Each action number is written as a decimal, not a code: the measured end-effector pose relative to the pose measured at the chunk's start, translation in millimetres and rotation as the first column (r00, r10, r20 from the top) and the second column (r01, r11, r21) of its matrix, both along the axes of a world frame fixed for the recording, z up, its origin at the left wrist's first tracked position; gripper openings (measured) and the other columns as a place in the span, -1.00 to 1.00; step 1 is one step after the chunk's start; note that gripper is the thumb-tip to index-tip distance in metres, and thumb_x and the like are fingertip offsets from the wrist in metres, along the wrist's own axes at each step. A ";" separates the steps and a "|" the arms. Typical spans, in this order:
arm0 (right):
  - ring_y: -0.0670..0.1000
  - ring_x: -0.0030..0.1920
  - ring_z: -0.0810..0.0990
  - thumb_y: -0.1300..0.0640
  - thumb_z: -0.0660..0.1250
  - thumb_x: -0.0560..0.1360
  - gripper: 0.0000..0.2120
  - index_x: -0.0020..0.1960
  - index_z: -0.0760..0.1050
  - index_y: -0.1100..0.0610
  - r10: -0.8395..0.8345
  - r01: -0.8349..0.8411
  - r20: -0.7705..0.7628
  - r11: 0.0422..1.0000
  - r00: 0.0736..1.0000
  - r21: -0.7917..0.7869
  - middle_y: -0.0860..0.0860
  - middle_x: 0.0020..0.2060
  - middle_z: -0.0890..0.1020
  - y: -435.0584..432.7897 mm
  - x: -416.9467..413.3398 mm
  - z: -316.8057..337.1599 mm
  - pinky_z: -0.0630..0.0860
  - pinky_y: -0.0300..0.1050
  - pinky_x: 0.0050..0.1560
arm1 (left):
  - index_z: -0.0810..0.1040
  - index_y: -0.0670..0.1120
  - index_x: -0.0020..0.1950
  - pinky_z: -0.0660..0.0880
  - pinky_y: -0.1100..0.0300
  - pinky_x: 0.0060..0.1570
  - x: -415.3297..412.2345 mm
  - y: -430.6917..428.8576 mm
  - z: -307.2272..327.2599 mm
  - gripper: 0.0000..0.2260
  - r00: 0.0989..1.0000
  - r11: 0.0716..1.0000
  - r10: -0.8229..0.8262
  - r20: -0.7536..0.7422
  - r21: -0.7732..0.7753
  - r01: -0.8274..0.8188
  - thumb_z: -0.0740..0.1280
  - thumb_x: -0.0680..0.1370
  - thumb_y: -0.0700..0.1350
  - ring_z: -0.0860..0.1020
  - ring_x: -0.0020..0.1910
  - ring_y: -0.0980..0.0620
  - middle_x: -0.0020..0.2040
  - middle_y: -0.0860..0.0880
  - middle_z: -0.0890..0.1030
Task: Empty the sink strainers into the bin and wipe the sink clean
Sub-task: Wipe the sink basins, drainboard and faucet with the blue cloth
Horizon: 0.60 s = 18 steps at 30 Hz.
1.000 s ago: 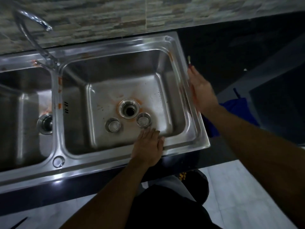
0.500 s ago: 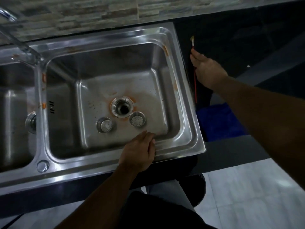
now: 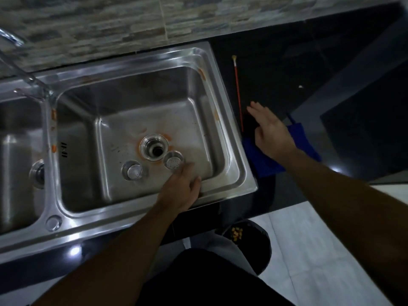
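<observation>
The steel double sink (image 3: pixel 229 129) has orange stains around the right basin's open drain (image 3: pixel 154 147). Two round metal strainers lie on that basin's floor: one (image 3: pixel 132 170) left of the drain, the other (image 3: pixel 173 162) just right of it. My left hand (image 3: pixel 181 188) rests on the basin's near rim, fingertips close to the right strainer, holding nothing. My right hand (image 3: pixel 270 131) hovers flat and open over a blue cloth (image 3: pixel 265 160) on the dark counter beside the sink.
A thin red stick (image 3: pixel 238 93) lies on the black counter (image 3: pixel 309 62) right of the sink. A dark bin (image 3: pixel 249 239) with yellow scraps stands on the tiled floor below. The tap (image 3: pixel 22 76) rises at the far left, by the left basin (image 3: pixel 19 162).
My right hand has come back from the red stick toward me and now hovers over the blue cloth. My left hand stayed on the sink's near rim.
</observation>
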State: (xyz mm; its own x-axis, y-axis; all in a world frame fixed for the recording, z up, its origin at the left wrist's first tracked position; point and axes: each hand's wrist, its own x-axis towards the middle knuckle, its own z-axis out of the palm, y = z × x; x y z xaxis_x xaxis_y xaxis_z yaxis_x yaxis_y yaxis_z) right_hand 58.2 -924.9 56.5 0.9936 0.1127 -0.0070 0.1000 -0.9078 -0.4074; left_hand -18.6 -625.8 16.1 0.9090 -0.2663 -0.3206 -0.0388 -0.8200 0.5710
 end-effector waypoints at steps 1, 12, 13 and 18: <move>0.08 0.58 0.18 0.38 0.22 0.53 -0.42 0.54 0.29 0.17 -0.019 0.019 0.019 1.000 1.000 -0.012 0.07 0.55 0.29 -3.3 -17.5 0.8 0.13 0.05 0.59 | 0.37 -0.06 0.48 0.41 0.06 0.34 3.5 -10.5 4.2 -0.56 0.999 0.999 -0.026 0.035 -0.025 0.027 0.24 0.63 0.04 0.45 0.41 -0.12 0.47 -0.10 0.44; 0.00 0.63 -0.11 -0.11 -0.10 0.66 -0.44 0.63 0.01 0.03 -0.133 0.115 -0.073 0.970 0.988 -0.213 0.01 0.63 0.02 -66.7 -119.2 -33.7 -0.11 0.07 0.61 | 0.05 -0.14 0.64 0.06 0.02 0.62 6.8 -152.5 36.1 -0.23 0.851 0.862 -0.507 0.138 0.078 0.501 0.27 0.60 0.22 0.02 0.65 -0.06 0.66 -0.11 0.05; 0.00 0.62 -0.14 -0.12 -0.12 0.66 -0.42 0.64 -0.04 0.02 -0.116 0.094 -0.086 0.969 0.990 -0.231 0.00 0.63 -0.02 -69.1 -119.1 -35.1 -0.11 0.07 0.61 | 0.01 -0.14 0.64 0.03 0.03 0.62 8.9 -155.1 34.0 -0.18 0.840 0.846 -0.530 0.114 0.139 0.515 0.28 0.58 0.26 -0.01 0.65 -0.06 0.66 -0.11 0.02; 0.03 0.62 -0.10 -0.19 -0.05 0.58 -0.33 0.64 -0.11 -0.02 -0.091 0.060 -0.129 0.971 0.987 -0.231 0.00 0.63 -0.04 -73.2 -114.2 -27.2 -0.05 0.12 0.58 | 0.12 -0.15 0.62 0.07 0.07 0.61 27.5 -164.4 26.8 -0.45 0.802 0.806 -0.578 0.148 0.260 0.532 0.14 0.70 0.04 0.06 0.64 -0.05 0.65 -0.12 0.10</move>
